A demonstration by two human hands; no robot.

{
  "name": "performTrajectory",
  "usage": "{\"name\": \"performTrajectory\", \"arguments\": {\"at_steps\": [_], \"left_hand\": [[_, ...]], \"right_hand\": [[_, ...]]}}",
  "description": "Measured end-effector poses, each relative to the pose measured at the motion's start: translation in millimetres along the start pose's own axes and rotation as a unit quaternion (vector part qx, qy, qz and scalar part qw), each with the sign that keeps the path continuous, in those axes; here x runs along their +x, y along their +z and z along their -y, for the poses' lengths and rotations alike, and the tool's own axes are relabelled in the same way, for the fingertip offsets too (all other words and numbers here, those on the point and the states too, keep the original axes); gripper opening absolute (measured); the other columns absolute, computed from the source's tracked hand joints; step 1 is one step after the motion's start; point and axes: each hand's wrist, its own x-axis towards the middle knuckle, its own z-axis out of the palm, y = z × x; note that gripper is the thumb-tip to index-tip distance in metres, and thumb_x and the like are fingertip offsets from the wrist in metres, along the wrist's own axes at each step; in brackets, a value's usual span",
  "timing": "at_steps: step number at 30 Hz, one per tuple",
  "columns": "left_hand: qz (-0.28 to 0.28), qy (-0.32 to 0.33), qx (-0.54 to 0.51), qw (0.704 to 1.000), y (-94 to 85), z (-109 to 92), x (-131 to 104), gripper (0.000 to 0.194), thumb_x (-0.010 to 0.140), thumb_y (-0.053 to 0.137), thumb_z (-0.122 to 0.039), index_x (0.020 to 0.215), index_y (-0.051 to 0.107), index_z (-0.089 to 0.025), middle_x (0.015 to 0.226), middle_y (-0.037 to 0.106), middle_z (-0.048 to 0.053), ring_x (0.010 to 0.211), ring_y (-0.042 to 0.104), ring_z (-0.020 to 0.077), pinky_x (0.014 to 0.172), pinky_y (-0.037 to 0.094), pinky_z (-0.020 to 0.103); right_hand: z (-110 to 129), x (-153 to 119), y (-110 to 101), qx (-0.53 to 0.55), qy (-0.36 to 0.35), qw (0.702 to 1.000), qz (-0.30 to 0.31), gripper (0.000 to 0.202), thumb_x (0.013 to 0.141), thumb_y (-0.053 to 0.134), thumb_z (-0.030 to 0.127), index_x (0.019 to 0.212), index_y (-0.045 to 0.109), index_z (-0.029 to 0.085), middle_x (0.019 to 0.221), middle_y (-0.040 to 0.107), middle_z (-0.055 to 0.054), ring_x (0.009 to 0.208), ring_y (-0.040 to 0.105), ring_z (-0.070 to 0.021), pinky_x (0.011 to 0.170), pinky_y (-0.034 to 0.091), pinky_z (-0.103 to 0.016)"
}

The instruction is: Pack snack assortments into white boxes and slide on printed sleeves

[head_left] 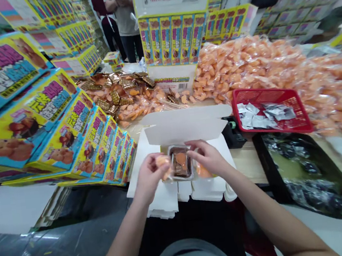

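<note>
My left hand point(152, 175) is closed on an orange piece in clear wrap point(163, 162), at the left side of a small clear plastic tray point(190, 171). Inside the tray lie a brown packet point(180, 170) and an orange piece point(181, 158). Fingers of my right hand point(207, 156) are closed at the tray's upper right rim; their exact grip is partly hidden. Below that hand another orange piece point(203, 171) shows, blurred. All this sits over an unfolded white carton point(186, 126) with its back flap raised.
Yellow-and-blue printed boxes point(66, 136) are stacked at left. A red basket point(297, 120) holds silver sachets, near a dark tray point(327, 158) of wrapped black items. Bagged orange pieces point(244, 63) and brown packets point(128, 81) are heaped behind. Two people point(124, 17) stand farther back.
</note>
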Motion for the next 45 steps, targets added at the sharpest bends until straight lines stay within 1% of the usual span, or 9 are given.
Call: {"name": "performTrajectory", "arguments": {"at_steps": [11,15,17,20,23,26,34,37,45], "left_hand": [[0.057,0.09,0.188,0.976,62.9,31.9,2.3,0.109,0.049,0.09,-0.022,0.142,0.033,-0.023,0.113,0.053,0.009,0.102,0.057,0.0253,0.091,0.045,0.037],[0.171,-0.028,0.175,0.969,55.0,22.9,1.2,0.074,0.064,0.082,-0.031,0.129,0.048,-0.021,0.099,0.061,0.006,0.081,0.064,0.019,0.074,0.053,0.033],[0.223,-0.075,0.238,0.942,45.9,18.3,0.8,0.05,0.074,0.073,-0.038,0.117,0.057,-0.018,0.086,0.064,0.003,0.067,0.064,0.0172,0.063,0.054,0.031],[0.232,0.057,0.403,0.883,30.5,13.1,4.8,0.043,0.081,0.068,-0.042,0.117,0.059,-0.02,0.103,0.07,0.008,0.094,0.067,0.0248,0.086,0.053,0.041],[0.222,0.212,0.576,0.758,18.9,11.8,13.4,0.042,0.085,0.064,-0.045,0.122,0.058,-0.025,0.135,0.058,0.008,0.133,0.045,0.0303,0.116,0.018,0.057],[0.222,0.22,0.651,0.692,12.2,13.9,18.0,0.044,0.087,0.06,-0.05,0.124,0.056,-0.027,0.141,0.054,0.006,0.133,0.045,0.0289,0.117,0.001,0.061],[0.189,0.22,0.69,0.663,4.4,23.5,14.5,0.054,0.086,0.056,-0.058,0.127,0.054,-0.023,0.143,0.051,0.008,0.137,0.038,0.03,0.117,0.009,0.061],[0.189,0.218,0.69,0.664,2.8,26.4,16.5,0.055,0.086,0.056,-0.057,0.128,0.053,-0.022,0.144,0.05,0.008,0.138,0.037,0.0301,0.116,0.015,0.06],[0.191,0.215,0.689,0.665,-0.5,27.7,18.3,0.056,0.086,0.055,-0.059,0.13,0.051,-0.025,0.146,0.048,0.007,0.139,0.035,0.0298,0.116,0.016,0.059]], "right_hand": [[-2.2,-28.2,-21.3,0.062,0.049,0.992,0.103,0.018,0.076,0.065,0.033,0.087,0.068,0.02,0.078,0.067,0.001,0.064,0.055,-0.0122,0.058,0.041,-0.024],[-6.0,-33.6,-26.0,0.173,0.081,0.981,0.029,0.019,0.078,0.063,0.038,0.08,0.063,0.019,0.075,0.065,0.0,0.068,0.057,-0.0134,0.063,0.044,-0.025],[-9.9,-34.1,-35.3,0.197,0.093,0.976,0.015,0.022,0.077,0.063,0.041,0.08,0.064,0.019,0.076,0.066,0.0,0.069,0.058,-0.0141,0.064,0.044,-0.026],[-18.5,-27.2,-50.1,0.126,0.115,0.985,-0.037,0.022,0.08,0.059,0.041,0.078,0.065,0.02,0.077,0.067,-0.001,0.07,0.059,-0.0153,0.064,0.043,-0.027],[-27.0,-9.2,-52.3,-0.069,0.129,0.989,-0.035,0.019,0.081,0.057,0.035,0.074,0.066,0.02,0.073,0.067,-0.003,0.069,0.058,-0.0171,0.063,0.041,-0.028],[-33.4,10.9,-43.0,-0.198,0.118,0.973,0.004,0.013,0.08,0.059,0.029,0.079,0.068,0.019,0.076,0.068,-0.005,0.072,0.06,-0.0201,0.068,0.042,-0.03],[-43.1,13.1,-35.1,-0.074,0.012,0.996,-0.045,0.034,0.087,0.034,0.017,0.107,0.061,0.019,0.108,0.064,-0.006,0.101,0.059,-0.0188,0.088,0.046,-0.032],[-42.5,6.3,-21.4,-0.153,-0.042,0.987,0.019,0.035,0.085,0.044,0.016,0.116,0.058,0.017,0.111,0.061,-0.009,0.1,0.059,-0.0202,0.089,0.048,-0.034],[-42.4,-51.4,-13.0,-0.316,-0.19,0.929,-0.043,0.03,0.096,0.047,0.032,0.117,0.063,0.019,0.118,0.066,-0.012,0.121,0.053,-0.0297,0.104,0.038,-0.051]]}}
